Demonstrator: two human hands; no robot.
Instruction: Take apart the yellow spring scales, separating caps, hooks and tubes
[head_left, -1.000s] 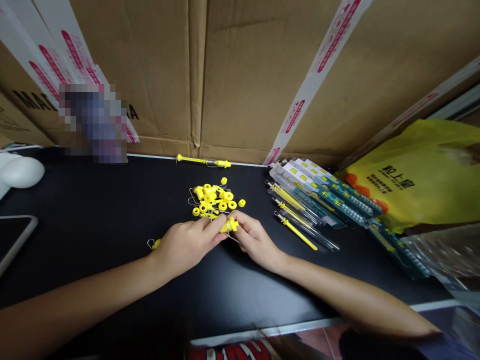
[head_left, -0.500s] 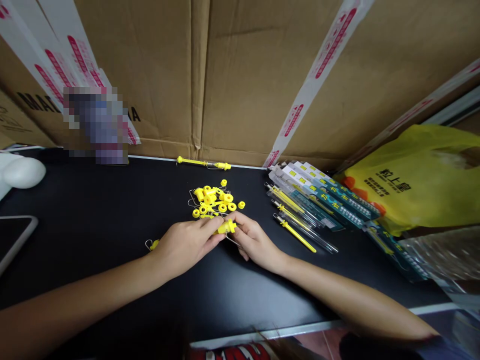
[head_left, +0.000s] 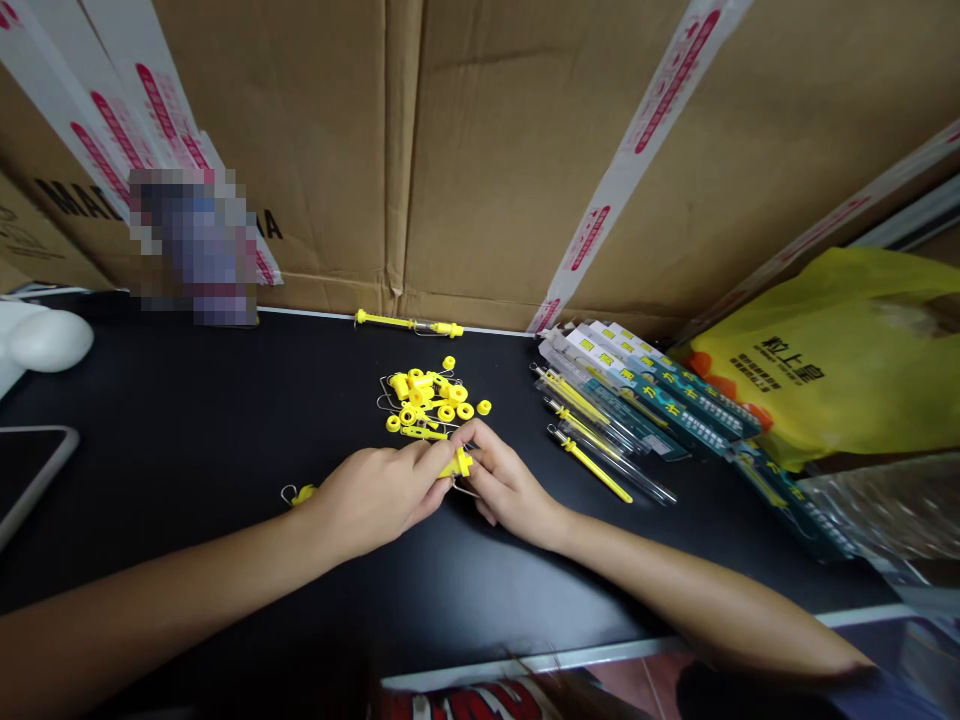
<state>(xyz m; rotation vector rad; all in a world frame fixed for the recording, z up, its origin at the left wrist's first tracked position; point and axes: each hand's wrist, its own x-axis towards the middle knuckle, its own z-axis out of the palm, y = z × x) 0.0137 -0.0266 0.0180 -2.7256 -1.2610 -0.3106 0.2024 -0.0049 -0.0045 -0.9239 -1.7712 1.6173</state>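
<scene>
Between both hands is a small yellow plastic fitting (head_left: 459,462) with a flanged end and a bent metal wire (head_left: 465,488). My left hand (head_left: 394,488) is closed on its body, thumb on top. My right hand (head_left: 504,475) pinches at the wire side, its fingertips partly hidden behind the fitting. Just beyond the hands lies a pile of yellow plastic parts (head_left: 420,392), with rings, sleeves and wire hooks mixed together. Another yellow piece with a wire loop (head_left: 301,495) shows beside my left wrist.
A long yellow assembled rod (head_left: 409,324) lies near the cardboard box (head_left: 480,180) at the back. To the right are several yellow rods (head_left: 592,470), clear tubes, printed packets (head_left: 652,385) and a yellow plastic bag (head_left: 840,360). A grey-edged device (head_left: 30,475) lies left.
My left hand has shifted slightly and covers more of the yellow fitting. More of the yellow part at the near edge of the pile shows. The right hand stays nearly in place.
</scene>
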